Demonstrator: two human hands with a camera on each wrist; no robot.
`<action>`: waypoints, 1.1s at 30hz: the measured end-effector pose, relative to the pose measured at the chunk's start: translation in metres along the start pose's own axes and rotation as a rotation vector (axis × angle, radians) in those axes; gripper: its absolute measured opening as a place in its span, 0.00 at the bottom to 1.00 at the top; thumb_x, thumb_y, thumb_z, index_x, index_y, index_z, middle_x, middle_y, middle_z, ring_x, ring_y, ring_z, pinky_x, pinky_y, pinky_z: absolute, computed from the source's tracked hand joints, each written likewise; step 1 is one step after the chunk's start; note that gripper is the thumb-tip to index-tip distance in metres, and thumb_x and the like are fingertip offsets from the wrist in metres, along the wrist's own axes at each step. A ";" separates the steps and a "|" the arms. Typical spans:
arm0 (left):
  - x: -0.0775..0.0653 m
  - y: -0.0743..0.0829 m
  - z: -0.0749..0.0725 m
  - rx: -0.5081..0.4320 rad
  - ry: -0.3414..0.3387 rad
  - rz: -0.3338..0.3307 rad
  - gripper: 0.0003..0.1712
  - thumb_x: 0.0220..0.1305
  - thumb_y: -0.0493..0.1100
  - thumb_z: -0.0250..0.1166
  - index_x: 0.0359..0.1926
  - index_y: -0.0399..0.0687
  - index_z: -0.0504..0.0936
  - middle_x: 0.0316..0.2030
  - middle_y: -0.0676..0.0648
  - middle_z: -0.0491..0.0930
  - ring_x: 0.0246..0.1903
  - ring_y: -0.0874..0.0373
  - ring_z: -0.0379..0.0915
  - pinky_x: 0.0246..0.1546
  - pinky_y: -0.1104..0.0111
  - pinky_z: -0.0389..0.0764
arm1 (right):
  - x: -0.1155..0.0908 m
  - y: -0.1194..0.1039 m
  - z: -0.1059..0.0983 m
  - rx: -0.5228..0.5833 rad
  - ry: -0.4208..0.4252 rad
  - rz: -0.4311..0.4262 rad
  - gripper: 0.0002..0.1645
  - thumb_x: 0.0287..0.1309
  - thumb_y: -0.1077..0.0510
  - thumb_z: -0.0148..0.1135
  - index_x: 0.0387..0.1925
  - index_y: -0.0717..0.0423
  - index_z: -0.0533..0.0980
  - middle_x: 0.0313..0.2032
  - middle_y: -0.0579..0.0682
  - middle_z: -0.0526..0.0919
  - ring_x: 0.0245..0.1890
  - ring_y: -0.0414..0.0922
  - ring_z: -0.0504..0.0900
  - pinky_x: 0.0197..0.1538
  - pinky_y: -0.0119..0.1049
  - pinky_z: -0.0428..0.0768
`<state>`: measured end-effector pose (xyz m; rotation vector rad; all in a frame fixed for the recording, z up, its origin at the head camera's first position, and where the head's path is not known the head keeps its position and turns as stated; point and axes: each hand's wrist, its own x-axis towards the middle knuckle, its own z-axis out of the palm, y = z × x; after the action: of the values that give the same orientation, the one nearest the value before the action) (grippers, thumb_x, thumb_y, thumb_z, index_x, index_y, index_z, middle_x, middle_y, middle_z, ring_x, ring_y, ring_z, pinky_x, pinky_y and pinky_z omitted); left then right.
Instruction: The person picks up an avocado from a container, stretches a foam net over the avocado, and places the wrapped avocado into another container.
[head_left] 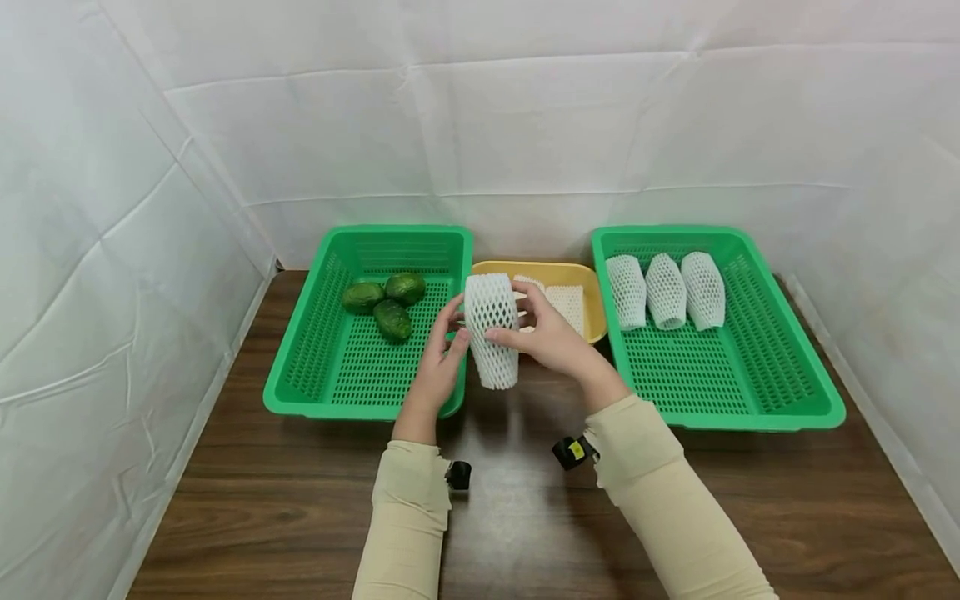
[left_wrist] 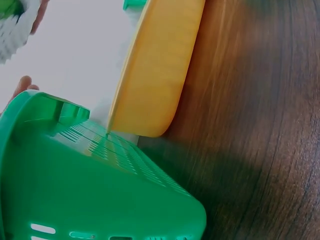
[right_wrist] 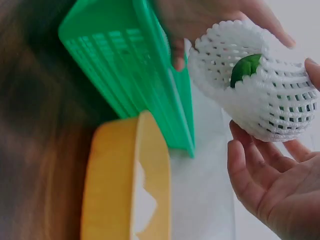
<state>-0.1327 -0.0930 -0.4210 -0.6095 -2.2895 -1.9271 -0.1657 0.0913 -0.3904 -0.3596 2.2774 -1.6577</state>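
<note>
A white foam net sleeve (head_left: 492,333) hangs upright between the two hands, above the table. Through its open end in the right wrist view shows a green avocado (right_wrist: 245,69), mostly hidden by the net. My right hand (head_left: 553,332) holds the sleeve from the right, thumb on the near side and fingers behind. On the other side my left hand (head_left: 441,362) is spread close beside the sleeve, its thumb and fingers extended. In the left wrist view the sleeve (left_wrist: 12,37) shows only at the upper left corner.
Three avocados (head_left: 392,318) lie in the left green basket (head_left: 300,408). The right green basket (head_left: 780,421) holds three white foam sleeves (head_left: 665,292) in a row. Between the baskets, a yellow tray (head_left: 595,321) holds flat foam nets (head_left: 567,304). White cloth walls (head_left: 525,133) surround the wooden table (head_left: 262,517).
</note>
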 end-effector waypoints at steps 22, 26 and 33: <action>0.002 -0.001 0.005 0.009 0.040 -0.060 0.19 0.65 0.32 0.55 0.57 0.31 0.68 0.46 0.31 0.73 0.48 0.40 0.68 0.46 0.51 0.67 | -0.021 -0.008 -0.144 -0.225 0.166 0.253 0.50 0.60 0.45 0.58 0.72 0.56 0.41 0.64 0.65 0.55 0.58 0.60 0.63 0.56 0.58 0.64; 0.002 -0.001 0.005 0.006 0.035 -0.060 0.20 0.65 0.32 0.55 0.57 0.31 0.68 0.45 0.30 0.73 0.47 0.40 0.68 0.47 0.49 0.67 | -0.027 0.011 -0.168 -0.294 0.085 0.371 0.53 0.61 0.43 0.54 0.71 0.61 0.35 0.65 0.71 0.50 0.61 0.64 0.57 0.57 0.61 0.61; 0.001 0.000 0.004 0.007 0.034 -0.071 0.19 0.65 0.32 0.55 0.57 0.30 0.68 0.43 0.30 0.74 0.46 0.39 0.69 0.48 0.50 0.67 | -0.025 0.050 -0.185 -0.359 -0.083 0.514 0.54 0.63 0.45 0.51 0.67 0.73 0.32 0.65 0.75 0.41 0.62 0.67 0.55 0.53 0.55 0.70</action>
<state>-0.1328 -0.0887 -0.4221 -0.4978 -2.3267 -1.9432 -0.2145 0.2782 -0.3821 0.0836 2.3396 -0.9698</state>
